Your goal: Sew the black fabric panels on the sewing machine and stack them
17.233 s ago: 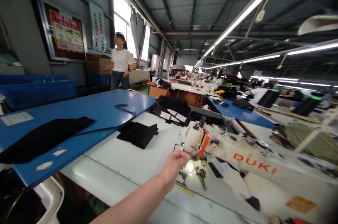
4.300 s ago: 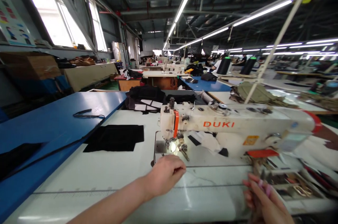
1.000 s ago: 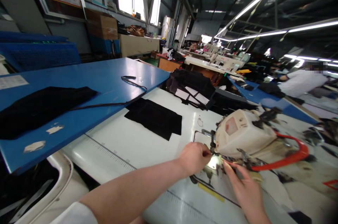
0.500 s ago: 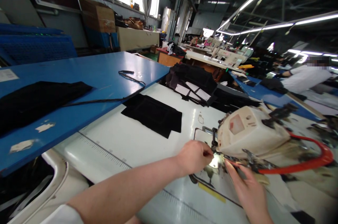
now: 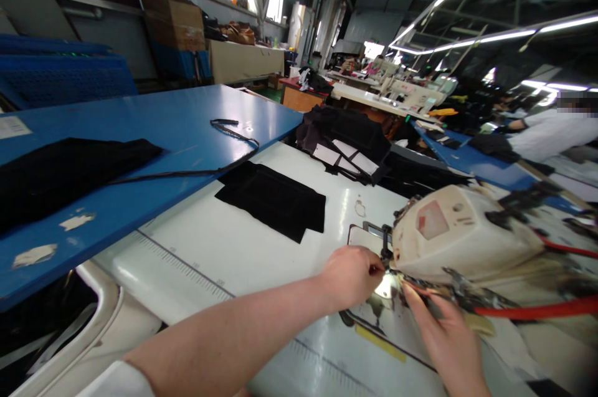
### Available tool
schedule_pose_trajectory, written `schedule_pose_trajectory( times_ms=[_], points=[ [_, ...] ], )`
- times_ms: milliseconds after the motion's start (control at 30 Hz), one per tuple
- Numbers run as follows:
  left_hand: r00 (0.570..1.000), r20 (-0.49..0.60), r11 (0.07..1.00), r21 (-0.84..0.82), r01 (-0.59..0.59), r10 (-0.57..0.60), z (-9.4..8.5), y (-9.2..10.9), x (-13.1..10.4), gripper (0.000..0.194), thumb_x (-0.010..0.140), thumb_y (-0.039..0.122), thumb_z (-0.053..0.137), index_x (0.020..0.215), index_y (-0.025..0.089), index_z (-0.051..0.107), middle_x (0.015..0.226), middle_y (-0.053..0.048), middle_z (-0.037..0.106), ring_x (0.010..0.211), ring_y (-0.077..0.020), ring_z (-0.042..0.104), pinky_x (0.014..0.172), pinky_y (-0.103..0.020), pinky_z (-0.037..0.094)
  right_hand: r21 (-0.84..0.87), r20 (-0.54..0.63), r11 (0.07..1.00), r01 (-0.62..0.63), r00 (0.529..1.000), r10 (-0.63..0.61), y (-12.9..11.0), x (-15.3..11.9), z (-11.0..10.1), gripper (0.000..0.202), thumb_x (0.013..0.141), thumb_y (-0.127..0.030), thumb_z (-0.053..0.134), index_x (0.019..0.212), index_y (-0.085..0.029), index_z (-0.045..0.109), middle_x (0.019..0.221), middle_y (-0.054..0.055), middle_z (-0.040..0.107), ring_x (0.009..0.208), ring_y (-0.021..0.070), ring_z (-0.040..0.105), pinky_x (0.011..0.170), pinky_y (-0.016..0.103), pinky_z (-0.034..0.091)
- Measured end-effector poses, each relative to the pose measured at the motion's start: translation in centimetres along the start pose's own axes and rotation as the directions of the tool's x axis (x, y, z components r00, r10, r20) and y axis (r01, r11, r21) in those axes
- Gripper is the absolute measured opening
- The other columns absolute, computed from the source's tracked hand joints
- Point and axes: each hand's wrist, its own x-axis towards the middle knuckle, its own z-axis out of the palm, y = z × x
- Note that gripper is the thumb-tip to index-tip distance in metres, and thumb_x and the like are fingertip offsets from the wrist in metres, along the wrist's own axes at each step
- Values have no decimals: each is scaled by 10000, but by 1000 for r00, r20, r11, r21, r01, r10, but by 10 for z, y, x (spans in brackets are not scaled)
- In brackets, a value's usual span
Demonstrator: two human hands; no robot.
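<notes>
A white sewing machine stands at the right, with a lit metal needle plate below its head. My left hand is closed at the needle area, thumb and fingertips pressed together. From the other side, my right hand reaches in under the machine head, its fingertips brought together close to the needle. Whatever either hand pinches is too small or hidden to make out. A black cut fabric piece lies flat on the pale machine table, left of the hands.
A blue table adjoins on the left, bearing black cloth and a dark cord. Behind the machine table is a pile of dark fabric with white pieces. A red tube runs along the machine's right. A person in white works far right.
The camera view has shifted slightly, so the machine and hands appear a little farther right. Both hands keep almost the same place at the needle.
</notes>
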Motion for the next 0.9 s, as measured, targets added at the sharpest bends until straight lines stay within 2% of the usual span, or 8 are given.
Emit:
schedule_pose_trajectory(
  times_ms=[133,533,767,900],
  points=[
    [1000,-24,1000,-1,-10,10,0,-2,0,195,742,145,510,783,202,692,798,2,682,717,-137,598,640,-200,445,14,-13,1000,-15,1000,15,-2,0,-1,434,607,-619,616,685,-194,664,724,76,700,762,290,650,773,378,502],
    [1000,2,1000,-12,-1,1,-8,2,-5,211,730,116,505,789,196,691,785,1,666,707,-129,587,641,-191,443,30,-5,999,25,1000,-25,-5,-1,-1,397,638,-583,614,686,-193,676,712,69,709,717,266,664,683,323,533],
    [1000,-25,1000,0,-7,7,-5,1,-4,194,745,138,512,788,198,691,782,2,666,706,-132,591,634,-197,443,72,11,997,2,1000,-2,-8,0,-2,383,620,-569,627,668,-191,673,703,73,705,725,268,662,722,339,533],
    [1000,-9,1000,14,-1,1,-5,2,-4,204,752,131,509,805,196,695,790,-5,668,704,-133,593,636,-195,446,36,5,999,-1,1000,1,-9,0,-3,383,620,-568,628,679,-192,678,714,79,709,727,276,661,723,350,532]
  ],
)
